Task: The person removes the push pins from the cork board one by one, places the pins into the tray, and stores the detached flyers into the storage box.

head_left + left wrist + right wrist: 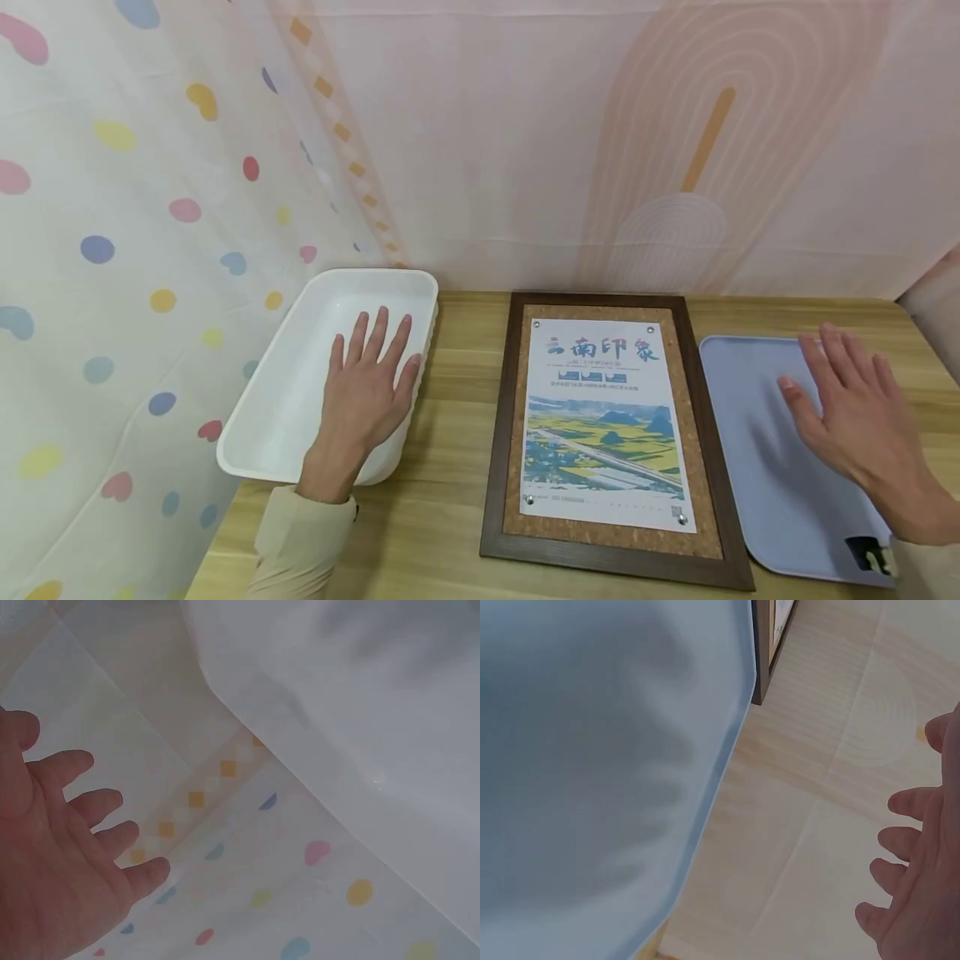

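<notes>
Palm down with fingers spread, my left hand [365, 404] hovers over a white plastic tray [277, 417] at the left of the table. The left wrist view shows this hand [67, 825] holding nothing, apart from the tray [360, 787]. On the right, my right hand [862, 408] is stretched out above a light blue flat tray [765, 492], casting a shadow on it. Between the hands lies a brown-framed cork board [517, 483] with a printed landscape poster [600, 450] fixed at its corners by several metal pins. The right wrist view shows bare fingers [900, 844].
The wood-grain table [450, 533] carries all three items side by side. A pink patterned curtain [487, 150] hangs behind it, and a dotted white curtain [112, 333] lies along the left. A small black patch [868, 554] shows near the blue tray's front right corner.
</notes>
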### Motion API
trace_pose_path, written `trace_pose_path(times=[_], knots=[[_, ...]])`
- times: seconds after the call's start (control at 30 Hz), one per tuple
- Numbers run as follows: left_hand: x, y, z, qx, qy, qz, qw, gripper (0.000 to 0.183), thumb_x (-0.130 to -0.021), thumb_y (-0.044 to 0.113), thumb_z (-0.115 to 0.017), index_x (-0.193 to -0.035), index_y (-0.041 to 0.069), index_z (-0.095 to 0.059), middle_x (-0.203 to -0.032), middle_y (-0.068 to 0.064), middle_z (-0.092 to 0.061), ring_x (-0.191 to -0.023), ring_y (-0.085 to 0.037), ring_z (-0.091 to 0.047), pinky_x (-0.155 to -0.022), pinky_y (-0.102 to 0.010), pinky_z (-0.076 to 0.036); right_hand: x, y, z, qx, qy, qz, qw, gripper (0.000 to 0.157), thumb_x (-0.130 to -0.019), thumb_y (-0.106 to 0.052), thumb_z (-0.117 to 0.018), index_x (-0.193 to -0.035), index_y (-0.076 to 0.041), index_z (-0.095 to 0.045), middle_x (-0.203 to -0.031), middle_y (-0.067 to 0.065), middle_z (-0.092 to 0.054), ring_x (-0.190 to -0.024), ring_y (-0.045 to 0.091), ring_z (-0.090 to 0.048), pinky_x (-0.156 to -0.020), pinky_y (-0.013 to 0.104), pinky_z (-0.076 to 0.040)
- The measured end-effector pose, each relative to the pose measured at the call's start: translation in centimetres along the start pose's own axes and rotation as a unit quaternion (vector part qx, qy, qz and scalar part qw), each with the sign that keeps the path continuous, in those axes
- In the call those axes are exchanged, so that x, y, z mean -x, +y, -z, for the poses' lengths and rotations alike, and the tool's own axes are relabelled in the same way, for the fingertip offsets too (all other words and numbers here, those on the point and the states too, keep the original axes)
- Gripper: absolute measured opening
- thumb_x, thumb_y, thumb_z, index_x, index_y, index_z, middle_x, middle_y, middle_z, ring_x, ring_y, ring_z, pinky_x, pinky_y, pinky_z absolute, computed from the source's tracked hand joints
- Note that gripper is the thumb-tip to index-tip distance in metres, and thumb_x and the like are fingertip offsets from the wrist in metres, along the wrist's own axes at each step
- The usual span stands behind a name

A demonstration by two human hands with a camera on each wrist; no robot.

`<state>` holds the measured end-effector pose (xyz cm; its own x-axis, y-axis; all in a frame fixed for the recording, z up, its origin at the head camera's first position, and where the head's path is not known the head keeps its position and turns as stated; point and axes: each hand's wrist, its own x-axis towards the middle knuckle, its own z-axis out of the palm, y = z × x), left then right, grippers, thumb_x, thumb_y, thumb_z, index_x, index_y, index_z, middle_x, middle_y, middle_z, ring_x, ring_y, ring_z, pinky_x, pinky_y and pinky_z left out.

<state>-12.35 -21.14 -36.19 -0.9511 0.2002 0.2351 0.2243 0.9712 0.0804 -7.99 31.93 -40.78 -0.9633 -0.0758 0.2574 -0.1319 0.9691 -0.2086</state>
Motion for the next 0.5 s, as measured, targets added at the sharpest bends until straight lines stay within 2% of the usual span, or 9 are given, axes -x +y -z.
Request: trace_pose_path(times=[0.13, 0.3, 0.5], knots=[[-0.2, 0.6, -0.2, -0.004, -0.007, -0.007, 0.9999, 0.056, -0.106, 0.04, -0.035, -0.157, 0.015, -0.031, -0.163, -0.015, -0.022, -0.152, -0.036, -0.011, -0.118, -0.061, -0.012, -0.1, 0.1, -0.3, -0.009, 0.016, 0.015, 1.0, 0.068, -0.107, -0.041, -0.035, -0.155, 0.005, -0.021, -0.159, 0.032, -0.016, -0.152, 0.04, -0.002, -0.12, 0.054, 0.005], [-0.6, 1.8, -0.8, 0.005, -0.016, -0.017, 0.9997, 0.057, -0.106, 0.039, -0.037, -0.158, 0.017, -0.029, -0.164, -0.014, -0.021, -0.152, -0.035, -0.011, -0.119, -0.059, -0.011, -0.4, 0.1, -1.2, -0.031, 0.057, 0.06, 0.996, 0.063, -0.106, -0.036, -0.042, -0.15, 0.009, -0.032, -0.152, 0.036, -0.03, -0.147, 0.046, -0.02, -0.121, 0.053, -0.005], [-1.0, 3.8, -1.8, 0.027, -0.023, -0.037, 0.9987, 0.057, -0.106, 0.038, -0.04, -0.157, 0.016, -0.031, -0.164, -0.013, -0.021, -0.152, -0.034, -0.012, -0.12, -0.058, -0.01, -0.5, -0.2, -2.2, -0.093, 0.071, 0.098, 0.988, 0.058, -0.101, -0.027, -0.055, -0.145, 0.008, -0.042, -0.149, 0.034, -0.037, -0.136, 0.053, -0.033, -0.121, 0.051, -0.013]])
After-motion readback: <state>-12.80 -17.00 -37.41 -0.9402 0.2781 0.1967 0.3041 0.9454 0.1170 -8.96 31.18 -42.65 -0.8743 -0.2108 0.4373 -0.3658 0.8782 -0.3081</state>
